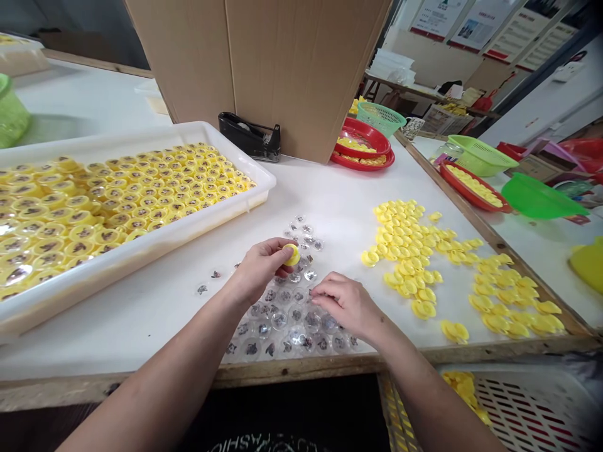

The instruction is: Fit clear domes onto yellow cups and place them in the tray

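Between thumb and fingers, my left hand [264,263] grips a small round yellow plastic piece [291,254] above the table. My right hand [346,301] is low over the clear domed discs [296,314], which bear dark printed figures. Its thumb and fingers are pinched at the edge of these discs; whether a disc is between them is hidden. Loose yellow pieces [409,251] lie spread on the white tabletop to the right. At the left, a white tray [235,213] holds rows of yellow pieces topped with printed clear domes.
A tall cardboard box [282,75] stands at the back, with a black tape dispenser [249,137] before it. Red plates [362,164] and a green basket [381,119] sit behind the yellow pieces. A wooden strip [471,216] edges the table; below is a white crate [527,402].
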### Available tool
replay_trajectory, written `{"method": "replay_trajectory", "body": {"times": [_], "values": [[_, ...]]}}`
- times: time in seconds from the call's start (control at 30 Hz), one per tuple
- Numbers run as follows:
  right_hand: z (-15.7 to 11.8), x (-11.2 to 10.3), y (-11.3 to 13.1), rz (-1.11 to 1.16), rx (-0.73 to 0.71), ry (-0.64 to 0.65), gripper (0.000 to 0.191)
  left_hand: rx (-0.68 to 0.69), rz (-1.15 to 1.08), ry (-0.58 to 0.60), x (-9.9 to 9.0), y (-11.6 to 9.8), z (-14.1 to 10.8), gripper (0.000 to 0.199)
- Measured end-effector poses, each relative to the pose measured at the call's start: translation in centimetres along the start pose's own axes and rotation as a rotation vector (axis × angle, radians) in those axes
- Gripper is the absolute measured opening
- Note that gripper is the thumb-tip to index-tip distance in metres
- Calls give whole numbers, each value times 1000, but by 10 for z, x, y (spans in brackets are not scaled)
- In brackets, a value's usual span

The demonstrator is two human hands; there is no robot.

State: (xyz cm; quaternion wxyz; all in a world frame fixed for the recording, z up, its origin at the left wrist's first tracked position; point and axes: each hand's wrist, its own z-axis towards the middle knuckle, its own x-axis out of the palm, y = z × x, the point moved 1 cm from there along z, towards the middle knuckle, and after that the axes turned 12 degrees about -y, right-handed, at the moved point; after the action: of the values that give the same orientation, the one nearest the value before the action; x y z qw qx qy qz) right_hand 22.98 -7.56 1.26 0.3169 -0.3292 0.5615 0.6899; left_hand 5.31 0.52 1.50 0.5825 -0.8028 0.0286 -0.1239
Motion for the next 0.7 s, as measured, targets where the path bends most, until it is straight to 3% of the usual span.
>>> {"method": "replay_trajectory", "body": {"times": [0.17, 0.3, 0.43, 0.5, 0.57, 0.7], "values": [[0, -14, 4, 36, 62, -40, 21, -24, -1, 58, 1, 1, -3, 31], [4, -21, 11, 65, 160, -219, 12, -12, -38, 120, 2, 3, -5, 28], [16, -21, 19, 0, 22, -512, 7, 15, -90, 258, 7, 4, -7, 35], [22, -19, 25, -65, -90, -596, 11, 32, -94, 286, 9, 4, -9, 35], [24, -17, 30, -97, -189, -590, 16, 35, -75, 280, 11, 4, -10, 33], [19, -20, 37, -37, -293, -433, 23, 45, -43, 244, 11, 4, -9, 30]]}}
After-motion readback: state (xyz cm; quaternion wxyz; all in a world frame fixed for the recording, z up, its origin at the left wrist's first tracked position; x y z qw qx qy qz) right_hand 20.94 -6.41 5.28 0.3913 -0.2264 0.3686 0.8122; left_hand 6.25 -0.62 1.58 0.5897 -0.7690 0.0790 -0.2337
